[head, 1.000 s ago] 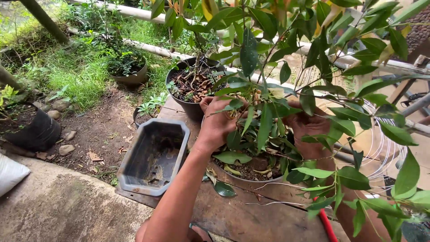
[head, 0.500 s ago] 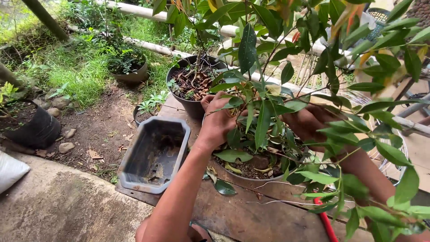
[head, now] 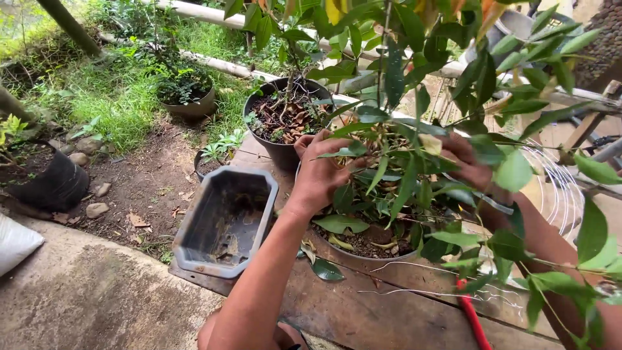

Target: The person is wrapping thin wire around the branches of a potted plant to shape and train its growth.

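Grey planter tray (head: 223,223) left, empty. Your left hand (head: 322,174) curled into foliage of potted plant (head: 389,194) mid-bench; right hand (head: 468,162) leaf-hidden, grip unclear. Stems thin, springy, likely snap-prone; pot probably heavy — hold rim, not branches.

Garden: potted plants (head: 285,116), grass (head: 116,104)

Leaves hide most of the right hand (head: 468,163) and the fingertips of the left hand (head: 322,174), so neither grip can be read. The red-handled tool (head: 475,322) runs off the bottom edge. The white sack (head: 14,241) is cut at the left edge.
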